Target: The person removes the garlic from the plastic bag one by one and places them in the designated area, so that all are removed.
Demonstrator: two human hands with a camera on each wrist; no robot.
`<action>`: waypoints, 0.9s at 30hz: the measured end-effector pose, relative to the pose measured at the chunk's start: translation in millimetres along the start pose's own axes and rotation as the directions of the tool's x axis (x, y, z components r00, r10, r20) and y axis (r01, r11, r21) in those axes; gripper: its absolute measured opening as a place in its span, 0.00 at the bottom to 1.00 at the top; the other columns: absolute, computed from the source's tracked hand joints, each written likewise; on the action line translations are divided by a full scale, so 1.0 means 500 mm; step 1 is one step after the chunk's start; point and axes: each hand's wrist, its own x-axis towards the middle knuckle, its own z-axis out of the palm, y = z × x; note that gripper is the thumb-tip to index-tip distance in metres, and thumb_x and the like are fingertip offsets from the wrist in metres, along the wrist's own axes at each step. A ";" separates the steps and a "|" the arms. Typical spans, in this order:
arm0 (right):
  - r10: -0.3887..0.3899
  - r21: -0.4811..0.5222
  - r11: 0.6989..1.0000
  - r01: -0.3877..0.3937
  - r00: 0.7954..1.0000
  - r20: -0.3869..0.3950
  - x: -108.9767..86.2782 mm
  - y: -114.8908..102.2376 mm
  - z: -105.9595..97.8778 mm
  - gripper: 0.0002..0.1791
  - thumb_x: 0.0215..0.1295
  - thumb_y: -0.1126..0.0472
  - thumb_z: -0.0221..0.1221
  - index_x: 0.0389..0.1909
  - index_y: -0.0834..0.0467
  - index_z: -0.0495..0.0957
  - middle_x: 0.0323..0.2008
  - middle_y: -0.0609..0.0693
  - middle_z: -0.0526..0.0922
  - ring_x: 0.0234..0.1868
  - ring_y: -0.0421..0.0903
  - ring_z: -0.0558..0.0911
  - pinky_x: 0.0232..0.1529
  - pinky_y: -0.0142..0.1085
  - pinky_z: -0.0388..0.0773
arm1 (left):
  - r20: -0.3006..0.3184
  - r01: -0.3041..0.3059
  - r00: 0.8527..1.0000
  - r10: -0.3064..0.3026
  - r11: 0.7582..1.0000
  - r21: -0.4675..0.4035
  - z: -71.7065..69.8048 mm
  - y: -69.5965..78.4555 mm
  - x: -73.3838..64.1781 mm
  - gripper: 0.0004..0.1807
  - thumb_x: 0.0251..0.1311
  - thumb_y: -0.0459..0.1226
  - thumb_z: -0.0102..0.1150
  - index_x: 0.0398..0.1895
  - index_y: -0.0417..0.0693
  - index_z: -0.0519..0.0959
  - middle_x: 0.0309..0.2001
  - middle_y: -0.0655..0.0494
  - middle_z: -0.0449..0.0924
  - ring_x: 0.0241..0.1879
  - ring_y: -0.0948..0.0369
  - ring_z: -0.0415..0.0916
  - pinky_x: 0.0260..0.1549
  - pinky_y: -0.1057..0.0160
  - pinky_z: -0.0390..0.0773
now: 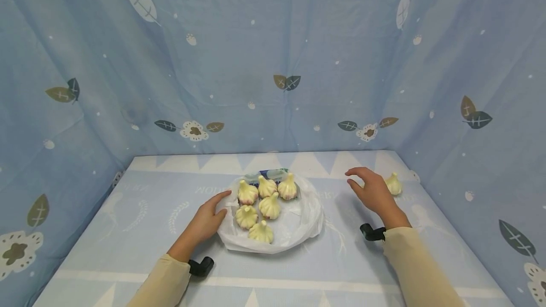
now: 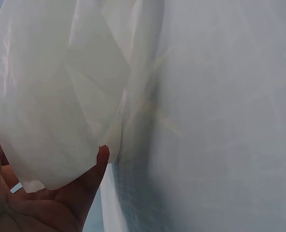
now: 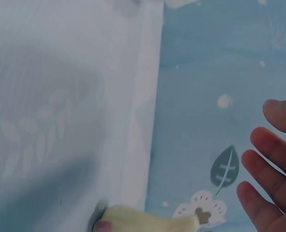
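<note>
A white plastic bag (image 1: 309, 224) lies spread with its mouth up, holding several garlic bulbs (image 1: 270, 206) with pinkish bases. My left hand (image 1: 207, 219) is at the bag's left rim, thumb and index finger spread apart. In the left wrist view, the bag's side (image 2: 55, 111) covers part of my fingers, with one fingertip (image 2: 103, 152) showing at its edge. To the right of the bag, my right hand (image 1: 370, 192) hovers with loosely bent, parted fingers and holds nothing. Beside its knuckles stands a single garlic bulb (image 1: 393, 185), also visible low in the right wrist view.
Blue-and-green print (image 1: 273, 174) shows at the bag's back edge. The table (image 1: 141, 250) has a pale patterned cover. A blue curtain (image 1: 251, 60) with leaves and flowers surrounds its back and sides. Each wrist wears a black camera (image 1: 202, 266).
</note>
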 end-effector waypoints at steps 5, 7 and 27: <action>-0.082 0.005 0.997 0.081 0.997 0.013 0.000 -0.034 0.012 0.15 0.67 0.58 0.59 0.53 0.55 0.78 0.56 0.56 0.79 0.59 0.58 0.77 0.56 0.55 0.75 | -0.004 -0.004 1.000 0.004 1.000 0.001 0.003 -0.001 0.001 0.29 0.68 0.34 0.48 0.73 0.55 0.61 0.74 0.44 0.58 0.73 0.44 0.53 0.68 0.38 0.59; -0.108 0.011 0.994 0.108 0.994 0.017 0.000 -0.047 0.016 0.16 0.67 0.57 0.60 0.53 0.55 0.78 0.56 0.55 0.80 0.58 0.57 0.78 0.56 0.54 0.76 | -0.001 -0.005 1.000 0.005 1.000 -0.001 0.003 -0.002 0.002 0.29 0.68 0.34 0.47 0.73 0.55 0.61 0.74 0.44 0.58 0.73 0.44 0.53 0.68 0.38 0.58; -0.273 0.108 0.959 0.263 0.957 0.097 -0.002 -0.169 0.067 0.18 0.65 0.57 0.62 0.55 0.50 0.77 0.56 0.50 0.80 0.58 0.52 0.79 0.55 0.49 0.78 | -0.002 -0.004 1.000 0.004 1.000 0.005 -0.001 -0.008 0.013 0.30 0.68 0.34 0.47 0.74 0.55 0.60 0.74 0.44 0.57 0.74 0.44 0.53 0.68 0.39 0.58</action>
